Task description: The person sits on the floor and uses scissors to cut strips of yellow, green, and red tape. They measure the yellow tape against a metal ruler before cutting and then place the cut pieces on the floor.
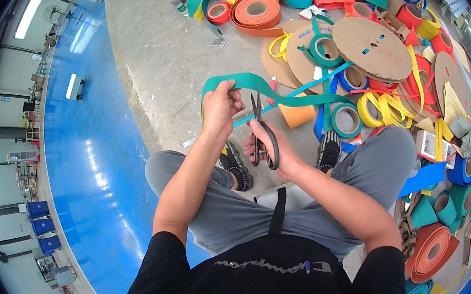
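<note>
My left hand (221,107) pinches a flat green strip (250,81) near its bend, thumb on top. To the right, the strip runs on to a green roll (346,120) on the floor. In my right hand (277,145) are black-handled scissors (259,113), blades slightly apart and tips pointing up at the strip. I cannot tell whether the tips touch it. A narrow light-blue strip (309,87) passes diagonally behind the scissors. Below the green strip, an orange curled piece (296,110) rests on the concrete floor.
Brown cardboard reel discs (372,48) lie ahead among loose yellow strips (383,110). An orange roll (256,10) sits farther off. Blue rolls (462,169) and green rolls (446,208) crowd my right side. My shoes (237,167) and a red-handled tool (272,85) are near my hands.
</note>
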`<state>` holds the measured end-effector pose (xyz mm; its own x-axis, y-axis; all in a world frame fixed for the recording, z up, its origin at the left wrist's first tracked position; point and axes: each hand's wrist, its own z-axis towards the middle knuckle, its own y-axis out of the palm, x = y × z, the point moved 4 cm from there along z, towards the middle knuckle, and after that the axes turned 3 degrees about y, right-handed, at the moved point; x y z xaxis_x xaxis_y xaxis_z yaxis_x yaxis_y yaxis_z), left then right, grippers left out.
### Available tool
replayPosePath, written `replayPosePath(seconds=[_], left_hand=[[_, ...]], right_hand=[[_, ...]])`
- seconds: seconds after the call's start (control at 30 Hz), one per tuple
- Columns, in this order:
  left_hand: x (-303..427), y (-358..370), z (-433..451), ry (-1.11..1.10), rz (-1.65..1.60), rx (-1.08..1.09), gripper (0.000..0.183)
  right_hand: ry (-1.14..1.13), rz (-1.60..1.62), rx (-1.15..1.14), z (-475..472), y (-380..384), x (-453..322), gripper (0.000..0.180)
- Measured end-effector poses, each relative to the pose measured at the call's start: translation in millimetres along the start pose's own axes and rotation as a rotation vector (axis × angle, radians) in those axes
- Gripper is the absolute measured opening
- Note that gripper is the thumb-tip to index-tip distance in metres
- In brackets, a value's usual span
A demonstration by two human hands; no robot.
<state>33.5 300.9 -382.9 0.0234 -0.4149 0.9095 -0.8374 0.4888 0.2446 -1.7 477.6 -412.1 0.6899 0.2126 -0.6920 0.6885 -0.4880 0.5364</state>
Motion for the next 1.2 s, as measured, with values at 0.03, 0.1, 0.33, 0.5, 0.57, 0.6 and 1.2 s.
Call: replayPosePath(seconds=[0.03,0.1,0.33,0.5,0.57,0.6,1.2], left_hand=[[-0.8,0.8,-1.2,-0.004,0.016,0.001,0.024],[-4.0,2.8,-4.3,-0.013,0.051,0.009,0.023],[-0.2,22.3,-34.9,0.308,0.126,-0.072,0.02],[14.4,36.4,-62.5,0.622,0.229,-0.23,0.028],[15.7,37.7,-66.7,0.625,0.197,-0.251,0.03],[14.5,37.2,-66.8,0.588,0.144,-0.23,0.026],[3.2,30.3,-61.7,0.309,0.029,-0.194,0.033]], right_hand=[[-0.03,0.005,0.011,2.5,-0.7,-4.0,0.065],[-0.117,0.011,0.034,4.1,-3.1,-12.2,0.064],[-0.311,-0.044,0.051,-6.8,-10.7,-23.4,0.066],[-0.588,-0.07,0.0,-18.1,-12.6,-28.2,0.065],[-0.591,-0.062,-0.025,-18.6,-14.6,-26.7,0.067],[-0.614,-0.073,-0.023,-18.7,-14.8,-26.5,0.067],[-0.457,-0.081,-0.004,-27.2,-10.8,-33.1,0.062]])
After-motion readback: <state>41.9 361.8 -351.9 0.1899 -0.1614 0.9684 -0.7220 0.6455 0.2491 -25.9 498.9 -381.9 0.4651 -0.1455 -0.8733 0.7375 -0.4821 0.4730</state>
